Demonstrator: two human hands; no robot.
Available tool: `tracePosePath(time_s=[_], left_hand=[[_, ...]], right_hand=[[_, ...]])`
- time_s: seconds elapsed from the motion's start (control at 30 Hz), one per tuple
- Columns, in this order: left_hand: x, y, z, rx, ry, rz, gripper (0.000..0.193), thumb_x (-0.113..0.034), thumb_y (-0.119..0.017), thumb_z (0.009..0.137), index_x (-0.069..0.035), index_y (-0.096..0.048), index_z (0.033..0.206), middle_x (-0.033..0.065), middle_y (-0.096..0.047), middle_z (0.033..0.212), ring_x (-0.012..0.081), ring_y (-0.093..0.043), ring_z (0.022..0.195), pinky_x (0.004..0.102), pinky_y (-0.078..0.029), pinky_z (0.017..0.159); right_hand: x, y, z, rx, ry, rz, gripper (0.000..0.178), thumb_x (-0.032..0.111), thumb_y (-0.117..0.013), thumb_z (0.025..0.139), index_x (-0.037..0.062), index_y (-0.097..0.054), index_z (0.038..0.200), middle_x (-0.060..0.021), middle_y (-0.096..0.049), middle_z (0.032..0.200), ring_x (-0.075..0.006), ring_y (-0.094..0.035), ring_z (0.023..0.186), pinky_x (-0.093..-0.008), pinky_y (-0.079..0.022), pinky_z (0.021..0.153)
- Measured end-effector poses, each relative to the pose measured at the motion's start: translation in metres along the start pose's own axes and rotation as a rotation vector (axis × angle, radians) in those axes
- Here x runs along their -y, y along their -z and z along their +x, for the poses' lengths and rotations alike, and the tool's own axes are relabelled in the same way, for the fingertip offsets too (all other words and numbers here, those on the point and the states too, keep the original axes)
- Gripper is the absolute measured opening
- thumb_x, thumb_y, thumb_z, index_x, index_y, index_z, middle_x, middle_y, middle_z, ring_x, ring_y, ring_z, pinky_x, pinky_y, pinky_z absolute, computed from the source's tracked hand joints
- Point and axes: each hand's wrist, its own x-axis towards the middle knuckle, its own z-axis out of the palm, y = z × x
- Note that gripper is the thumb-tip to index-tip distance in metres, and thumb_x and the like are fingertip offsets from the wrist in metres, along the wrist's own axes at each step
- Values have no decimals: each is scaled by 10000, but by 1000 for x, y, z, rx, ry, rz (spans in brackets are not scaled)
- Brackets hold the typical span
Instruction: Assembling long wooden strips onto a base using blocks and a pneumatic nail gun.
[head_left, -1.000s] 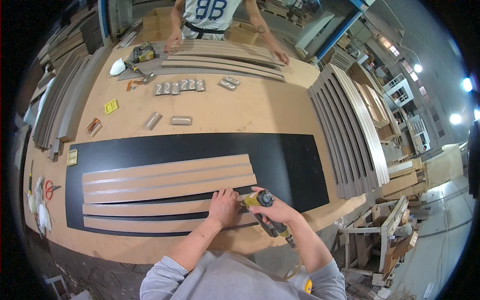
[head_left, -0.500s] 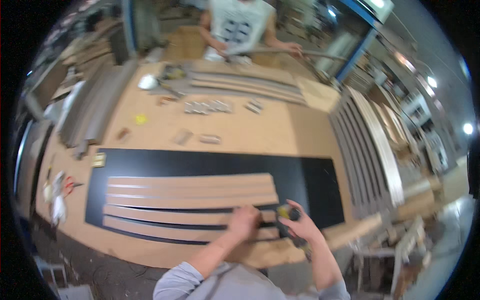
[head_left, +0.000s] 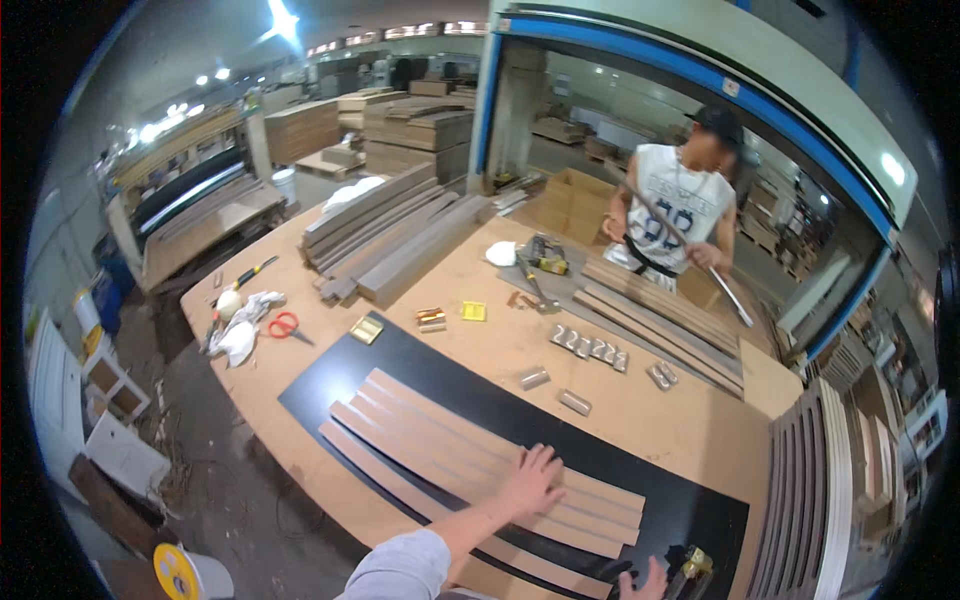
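My left hand point(head_left: 535, 482) rests with fingers spread on several light-brown slats point(head_left: 440, 420) lying side by side. One more slat point(head_left: 385, 468) lies apart from them on the near side, with black showing in the gap. All of them are on a flat black panel point(head_left: 690, 500) on the worktable. At the lower edge, my right hand point(head_left: 643, 582) is partly cut off, its fingers apart and nothing visible in them. Just right of it is a yellow and black power tool point(head_left: 695, 568), apparently a cordless drill, partly out of the picture.
Across the worktable point(head_left: 690, 425), a co-worker point(head_left: 685, 200) holds a long strip. Metal fasteners point(head_left: 590, 348), a hammer point(head_left: 535, 285), red scissors point(head_left: 288, 326) and a yellow box point(head_left: 474, 311) lie about. Grey-brown boards point(head_left: 420, 245) stack at the left, slotted panels point(head_left: 800, 490) at the right.
The view has swung left and up. My right hand has let go of the power tool. My left hand has moved from the near slats onto the grouped slats, which now lie closer together.
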Motion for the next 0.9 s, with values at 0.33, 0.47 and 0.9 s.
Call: tracePosePath(time_s=[0.33, 0.47, 0.9], left_hand=[[20, 21, -3, 188, 81, 1, 675, -564, -581, 970, -48, -583, 1405, 177, -565, 1398, 358, -458, 1390, 603, -194, 1260], [19, 25, -17, 164, 41, -37, 659, -542, -598, 964, -51, -586, 1404, 176, -568, 1397, 360, -454, 1398, 602, -209, 1257], [10, 67, -118, 83, 163, -127, 463, -333, -713, 900, -89, -605, 1278, 159, -515, 1430, 391, -402, 1440, 664, -291, 1170]], right_hand=[[25, -71, -35, -183, 78, -122, 696, 481, -723, 947, 49, -540, 1462, -235, -567, 1435, -433, -519, 1336, -558, -385, 1123], [19, -74, -44, -233, 91, -182, 594, 388, -692, 993, 40, -546, 1453, -194, -586, 1407, -378, -536, 1321, -519, -424, 1099], [14, -64, -73, -173, -32, 35, 675, 309, -788, 862, 27, -546, 1425, -220, -610, 1347, -420, -520, 1303, -545, -364, 1138]])
